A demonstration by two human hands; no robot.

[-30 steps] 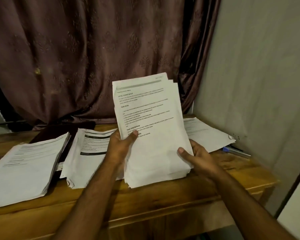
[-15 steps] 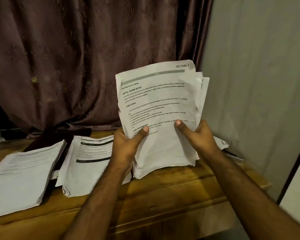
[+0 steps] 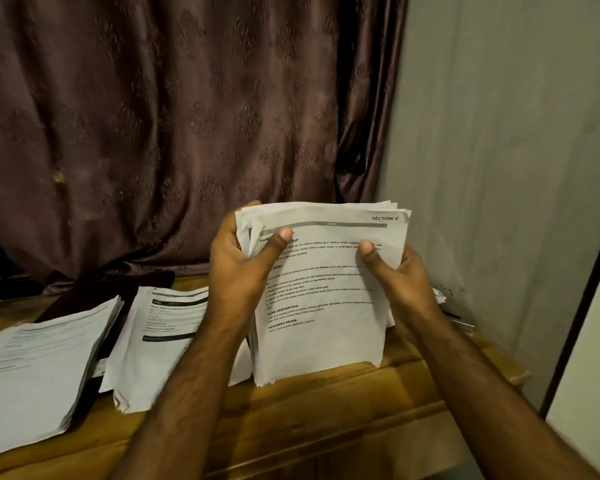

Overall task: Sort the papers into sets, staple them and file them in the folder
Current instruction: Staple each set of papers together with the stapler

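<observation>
I hold a thick stack of printed papers [image 3: 323, 317] upright, its lower edge standing on the wooden table [image 3: 326, 410]. The top sheet reads "SECTION 1". My left hand [image 3: 243, 268] grips the stack's upper left edge, thumb across the front. My right hand [image 3: 395, 278] grips the upper right side, thumb pressed on the front sheet. A second pile with dark header bars [image 3: 163, 337] lies flat to the left. A third, thicker pile [image 3: 39, 368] lies at the far left. A dark folder [image 3: 111, 289] shows partly under these piles.
A dark brown patterned curtain [image 3: 187, 133] hangs behind the table. A pale wall [image 3: 499, 168] stands close on the right. A small dark object [image 3: 458, 317], largely hidden behind my right wrist, lies near the table's right edge beside some loose paper.
Both hands have slid up from the stack's lower half to its upper edge. The stack has dropped lower, and its fanned sheets now sit more evenly together.
</observation>
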